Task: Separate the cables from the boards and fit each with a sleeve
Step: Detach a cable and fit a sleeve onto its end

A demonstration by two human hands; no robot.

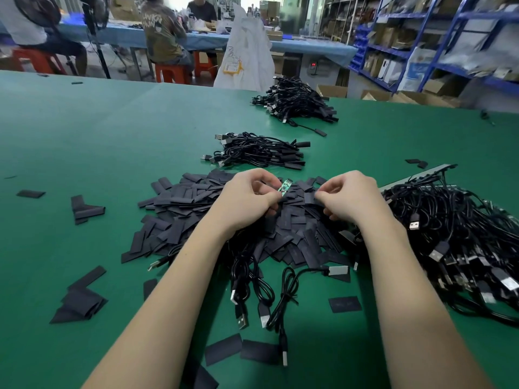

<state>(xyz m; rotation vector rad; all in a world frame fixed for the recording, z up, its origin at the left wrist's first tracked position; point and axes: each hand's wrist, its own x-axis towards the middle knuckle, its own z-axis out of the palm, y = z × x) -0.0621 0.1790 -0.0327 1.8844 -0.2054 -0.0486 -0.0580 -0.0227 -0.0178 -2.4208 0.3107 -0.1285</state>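
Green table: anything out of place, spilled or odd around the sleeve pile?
Nothing damaged. Loose sleeves lie strayed from the sleeve pile across the green table: a folded clump at near left, flat ones at the near edge. The left hand pinches a bare green board; the right hand picks at the pile.

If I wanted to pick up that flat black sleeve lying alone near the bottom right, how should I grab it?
Pinch the lone sleeve by a short end, coming from above. It lies flat on the green table, apart from the sleeve pile, so a fingertip probably has to lift one edge first.
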